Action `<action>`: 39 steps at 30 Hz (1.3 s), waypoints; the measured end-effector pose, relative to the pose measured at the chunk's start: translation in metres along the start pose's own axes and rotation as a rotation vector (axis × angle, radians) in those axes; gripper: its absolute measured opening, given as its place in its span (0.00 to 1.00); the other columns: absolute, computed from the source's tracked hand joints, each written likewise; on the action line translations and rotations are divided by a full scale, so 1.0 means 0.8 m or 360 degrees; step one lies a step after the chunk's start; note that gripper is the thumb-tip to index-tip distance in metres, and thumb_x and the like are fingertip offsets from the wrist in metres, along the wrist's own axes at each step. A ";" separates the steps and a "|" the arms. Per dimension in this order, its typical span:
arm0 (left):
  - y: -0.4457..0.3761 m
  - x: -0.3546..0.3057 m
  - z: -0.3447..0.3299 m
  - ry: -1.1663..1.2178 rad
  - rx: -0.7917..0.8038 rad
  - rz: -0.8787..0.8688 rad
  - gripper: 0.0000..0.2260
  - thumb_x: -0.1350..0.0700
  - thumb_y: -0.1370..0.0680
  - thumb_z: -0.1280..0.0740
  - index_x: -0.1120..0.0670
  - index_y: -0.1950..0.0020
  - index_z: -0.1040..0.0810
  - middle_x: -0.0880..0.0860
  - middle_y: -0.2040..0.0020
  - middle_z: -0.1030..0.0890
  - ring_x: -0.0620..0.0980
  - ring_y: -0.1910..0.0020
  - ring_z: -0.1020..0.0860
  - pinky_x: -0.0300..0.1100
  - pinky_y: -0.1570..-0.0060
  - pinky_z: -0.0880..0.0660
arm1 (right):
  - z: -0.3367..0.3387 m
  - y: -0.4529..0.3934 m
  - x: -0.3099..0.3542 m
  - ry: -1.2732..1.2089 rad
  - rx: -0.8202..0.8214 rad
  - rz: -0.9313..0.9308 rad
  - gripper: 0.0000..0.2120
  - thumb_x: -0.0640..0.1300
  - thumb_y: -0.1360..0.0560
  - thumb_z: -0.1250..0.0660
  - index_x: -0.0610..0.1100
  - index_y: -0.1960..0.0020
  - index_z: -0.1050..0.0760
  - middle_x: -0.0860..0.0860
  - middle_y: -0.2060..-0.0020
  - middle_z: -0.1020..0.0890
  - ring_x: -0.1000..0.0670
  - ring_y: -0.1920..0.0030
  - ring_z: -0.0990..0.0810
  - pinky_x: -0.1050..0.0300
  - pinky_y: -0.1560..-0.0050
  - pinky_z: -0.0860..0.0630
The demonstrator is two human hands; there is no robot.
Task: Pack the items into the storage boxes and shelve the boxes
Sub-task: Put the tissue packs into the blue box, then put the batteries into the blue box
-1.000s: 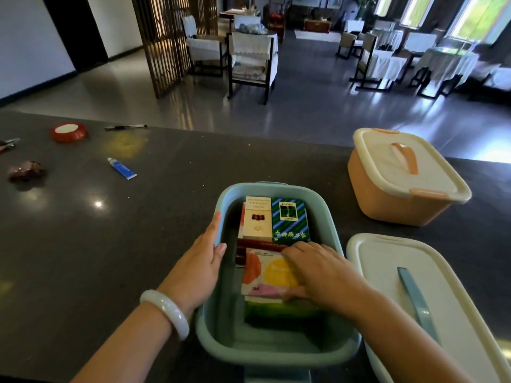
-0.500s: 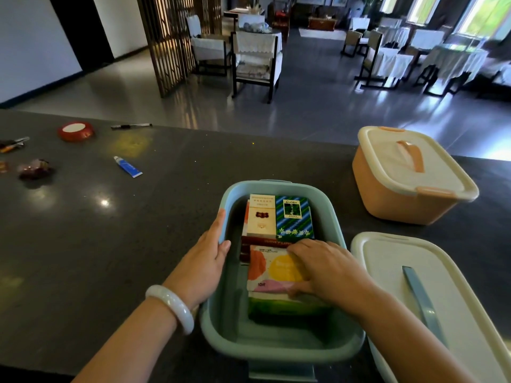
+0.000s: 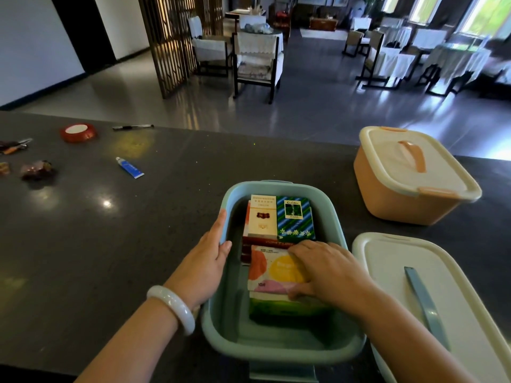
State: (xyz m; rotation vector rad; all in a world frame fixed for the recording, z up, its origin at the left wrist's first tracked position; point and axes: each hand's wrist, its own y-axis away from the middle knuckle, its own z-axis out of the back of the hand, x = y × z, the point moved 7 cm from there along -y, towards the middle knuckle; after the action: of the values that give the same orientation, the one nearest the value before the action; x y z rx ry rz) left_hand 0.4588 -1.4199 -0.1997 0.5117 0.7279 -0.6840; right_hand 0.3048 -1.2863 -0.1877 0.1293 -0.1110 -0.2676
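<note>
Fingers [image 3: 297,251] of the right hand [image 3: 329,272] are curled around a flat colourful packet [image 3: 272,270] inside the blue box [image 3: 279,352]. Left hand [image 3: 206,261] fingers are laid straight along its rim. The packet is judged light and soft, best pinched at its edges. Beside the right fingers, the lid [image 3: 387,261] is seen on the counter [image 3: 124,244].

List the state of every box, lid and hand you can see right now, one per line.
Blue plastic storage box: open, partly packed with cartons.
White lid with blue handle: off, lying on the counter beside it.
Orange plastic storage box: closed, its white lid on.
Left hand: flat against the blue box's rim.
Right hand: grips the orange-and-yellow packet.
</note>
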 end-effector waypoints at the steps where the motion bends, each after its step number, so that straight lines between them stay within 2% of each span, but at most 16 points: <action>1: 0.000 0.000 0.000 0.0008 0.0003 0.0001 0.28 0.47 0.18 0.46 0.29 0.30 0.63 0.46 0.30 0.34 0.43 0.60 0.24 0.32 0.68 0.32 | 0.000 0.000 0.000 -0.0001 -0.0004 0.0000 0.39 0.70 0.35 0.34 0.55 0.30 0.38 0.58 0.34 0.29 0.54 0.34 0.31 0.55 0.33 0.38; 5: -0.002 0.001 0.000 0.0020 0.0007 -0.0003 0.28 0.47 0.18 0.47 0.30 0.28 0.63 0.46 0.25 0.39 0.38 0.61 0.28 0.31 0.67 0.35 | 0.000 0.000 -0.001 -0.0025 0.0004 0.0007 0.40 0.71 0.36 0.34 0.56 0.30 0.38 0.58 0.34 0.30 0.55 0.33 0.32 0.56 0.33 0.38; 10: -0.003 0.001 0.000 0.0039 0.0035 -0.0019 0.28 0.46 0.18 0.46 0.30 0.28 0.63 0.48 0.28 0.34 0.40 0.60 0.24 0.32 0.65 0.31 | 0.009 0.002 -0.002 -0.0163 0.0008 0.0008 0.39 0.70 0.35 0.34 0.56 0.28 0.38 0.58 0.33 0.30 0.57 0.34 0.32 0.59 0.32 0.38; 13: -0.004 0.001 0.002 0.0000 0.0049 -0.0025 0.29 0.45 0.18 0.46 0.29 0.29 0.65 0.50 0.31 0.30 0.40 0.60 0.21 0.34 0.64 0.27 | 0.021 0.002 0.001 -0.0210 -0.0038 0.0006 0.35 0.68 0.32 0.34 0.57 0.29 0.37 0.60 0.34 0.30 0.59 0.34 0.33 0.62 0.33 0.39; 16: -0.007 0.000 0.006 -0.0143 0.0066 -0.0046 0.29 0.43 0.18 0.46 0.32 0.27 0.64 0.49 0.27 0.36 0.36 0.57 0.26 0.32 0.63 0.31 | 0.041 -0.005 0.014 -0.0222 -0.0097 0.0043 0.29 0.64 0.29 0.35 0.58 0.31 0.36 0.61 0.35 0.29 0.60 0.35 0.33 0.63 0.33 0.39; 20: -0.005 0.001 0.029 -0.0308 0.0010 -0.0052 0.27 0.39 0.20 0.47 0.37 0.24 0.55 0.46 0.28 0.37 0.36 0.55 0.28 0.33 0.59 0.29 | 0.068 -0.024 0.041 -0.0219 -0.0146 0.0098 0.24 0.59 0.25 0.36 0.58 0.31 0.35 0.60 0.34 0.29 0.60 0.34 0.33 0.61 0.33 0.37; 22: 0.002 0.008 0.051 -0.0441 -0.0075 -0.0040 0.27 0.39 0.20 0.46 0.40 0.23 0.52 0.45 0.28 0.38 0.38 0.51 0.28 0.35 0.54 0.29 | 0.080 -0.041 0.064 -0.0201 -0.0177 0.0144 0.22 0.57 0.24 0.37 0.58 0.31 0.35 0.60 0.33 0.29 0.59 0.33 0.32 0.59 0.32 0.36; 27: 0.022 0.045 0.113 -0.0819 -0.0297 0.0056 0.26 0.43 0.19 0.44 0.46 0.23 0.45 0.48 0.28 0.35 0.49 0.35 0.29 0.44 0.38 0.31 | 0.093 -0.096 0.139 -0.0082 -0.0140 0.0302 0.22 0.54 0.23 0.37 0.55 0.31 0.35 0.55 0.35 0.28 0.53 0.36 0.28 0.56 0.38 0.30; 29: 0.028 0.067 0.137 -0.0932 -0.0327 0.0118 0.26 0.43 0.19 0.44 0.47 0.23 0.45 0.48 0.29 0.34 0.50 0.34 0.30 0.45 0.36 0.32 | 0.092 -0.119 0.171 -0.0046 -0.0095 0.0364 0.22 0.54 0.23 0.36 0.54 0.31 0.35 0.54 0.35 0.29 0.52 0.37 0.27 0.56 0.39 0.30; 32: 0.037 0.104 0.178 -0.1072 -0.0342 0.0187 0.26 0.44 0.19 0.43 0.48 0.23 0.46 0.49 0.29 0.35 0.51 0.33 0.31 0.45 0.35 0.33 | 0.082 -0.155 0.222 0.0002 0.0037 0.0498 0.24 0.52 0.23 0.36 0.51 0.29 0.37 0.51 0.33 0.31 0.50 0.34 0.31 0.54 0.34 0.33; 39: 0.038 0.196 0.277 -0.1103 -0.0362 0.0310 0.31 0.46 0.21 0.37 0.49 0.22 0.48 0.49 0.26 0.39 0.52 0.30 0.35 0.47 0.32 0.37 | 0.071 -0.234 0.325 0.0019 0.0304 0.0538 0.28 0.49 0.23 0.35 0.53 0.26 0.41 0.52 0.28 0.36 0.50 0.29 0.35 0.52 0.32 0.36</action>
State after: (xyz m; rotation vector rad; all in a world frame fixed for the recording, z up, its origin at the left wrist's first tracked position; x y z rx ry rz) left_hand 0.6614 -1.5999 -0.1678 0.1105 0.0963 -0.5364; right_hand 0.4988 -1.5420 -0.1340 0.2985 -0.1445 0.0818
